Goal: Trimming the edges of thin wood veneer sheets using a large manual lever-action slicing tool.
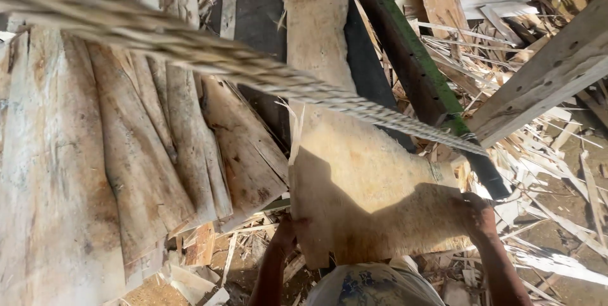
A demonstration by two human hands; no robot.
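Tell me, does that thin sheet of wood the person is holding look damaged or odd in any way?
Yes. The veneer sheet, gripped by the left hand and right hand, has ragged, uneven edges, with a splinter peeling off its left side. Broken wood strips litter the ground to the right.

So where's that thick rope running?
In the head view the rope slants from the upper left down to the right, crossing above the veneer sheet held by both hands, and ends near the green-edged beam.
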